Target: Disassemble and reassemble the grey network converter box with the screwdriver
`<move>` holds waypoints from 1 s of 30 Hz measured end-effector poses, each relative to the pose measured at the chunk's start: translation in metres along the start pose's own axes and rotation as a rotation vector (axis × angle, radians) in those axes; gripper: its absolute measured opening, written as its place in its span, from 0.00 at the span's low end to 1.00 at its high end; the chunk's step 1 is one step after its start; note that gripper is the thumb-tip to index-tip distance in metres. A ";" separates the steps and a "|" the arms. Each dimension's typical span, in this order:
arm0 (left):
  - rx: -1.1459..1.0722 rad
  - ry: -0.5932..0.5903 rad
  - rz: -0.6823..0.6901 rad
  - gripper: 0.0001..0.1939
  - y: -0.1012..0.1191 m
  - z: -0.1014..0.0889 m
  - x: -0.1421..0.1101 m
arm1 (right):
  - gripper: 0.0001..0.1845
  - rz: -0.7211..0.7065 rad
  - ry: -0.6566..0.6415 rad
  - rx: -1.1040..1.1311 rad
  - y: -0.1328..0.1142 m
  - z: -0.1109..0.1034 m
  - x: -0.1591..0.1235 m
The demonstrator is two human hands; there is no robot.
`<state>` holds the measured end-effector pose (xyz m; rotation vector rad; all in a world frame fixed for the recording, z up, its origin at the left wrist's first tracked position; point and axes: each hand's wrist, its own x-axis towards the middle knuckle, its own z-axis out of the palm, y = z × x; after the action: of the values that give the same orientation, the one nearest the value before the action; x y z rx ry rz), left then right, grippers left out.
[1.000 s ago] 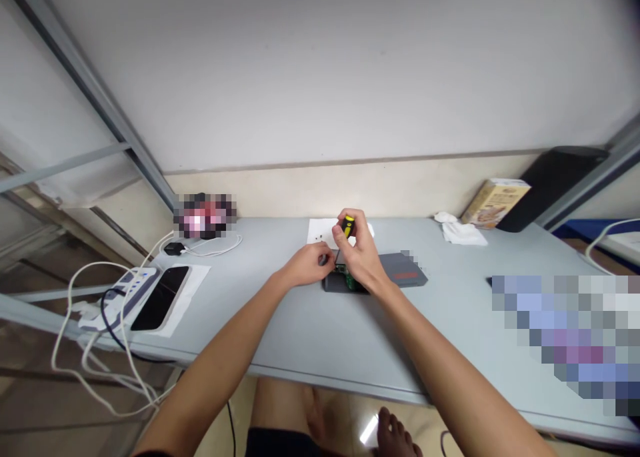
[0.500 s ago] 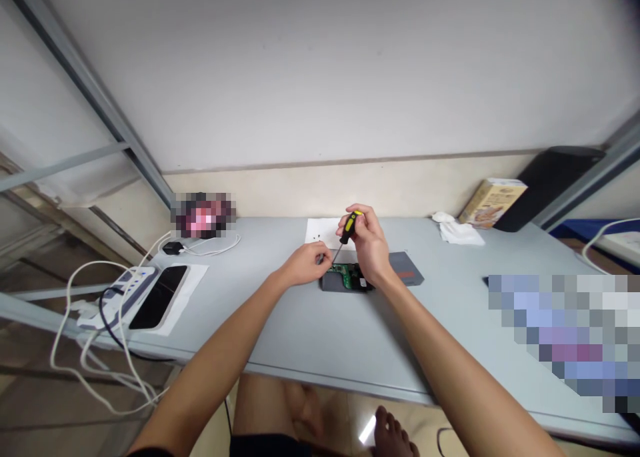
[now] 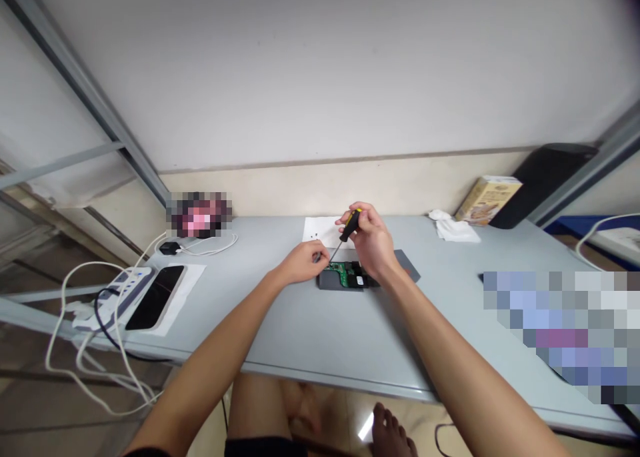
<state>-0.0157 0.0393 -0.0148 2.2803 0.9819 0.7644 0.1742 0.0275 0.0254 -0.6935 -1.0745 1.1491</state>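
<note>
My right hand (image 3: 373, 245) is closed around a small screwdriver (image 3: 349, 229) with a black and yellow handle, its tip slanting down to the left corner of an opened dark grey device (image 3: 333, 281) with a green circuit board (image 3: 343, 271). My left hand (image 3: 300, 262) rests at the device's left end, fingers pinched together near the screwdriver tip; what they hold is too small to see. A grey flat cover (image 3: 409, 265) lies just right of the device, partly behind my right wrist.
A white paper sheet (image 3: 317, 230) lies behind the device. A phone (image 3: 154, 296) and a power strip (image 3: 115, 291) with white cables sit at the left. A crumpled white cloth (image 3: 453, 228), a cardboard box (image 3: 487, 199) and a black speaker-like object (image 3: 550, 175) stand at the back right.
My right hand has lifted and tilted the screwdriver from upright over the device to slanted, uncovering the green circuit board. My left hand has stayed at the device's left end.
</note>
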 end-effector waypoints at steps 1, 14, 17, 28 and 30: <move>0.002 -0.002 -0.005 0.09 0.000 0.000 0.000 | 0.15 0.001 -0.009 -0.008 -0.001 0.000 -0.001; -0.003 -0.010 -0.014 0.09 -0.001 0.000 0.000 | 0.18 -0.075 0.035 -0.112 0.002 -0.002 0.002; -0.012 -0.009 -0.009 0.09 -0.002 0.000 0.000 | 0.16 -0.033 0.022 -0.019 0.001 -0.003 0.001; 0.014 -0.011 -0.031 0.09 0.001 -0.001 0.000 | 0.22 -0.054 0.079 -0.151 0.006 -0.007 0.005; 0.006 -0.010 -0.028 0.09 0.002 -0.001 0.000 | 0.21 -0.042 0.065 -0.112 0.007 -0.007 0.005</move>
<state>-0.0155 0.0386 -0.0129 2.2686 1.0099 0.7387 0.1789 0.0353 0.0185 -0.7867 -1.0999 1.0298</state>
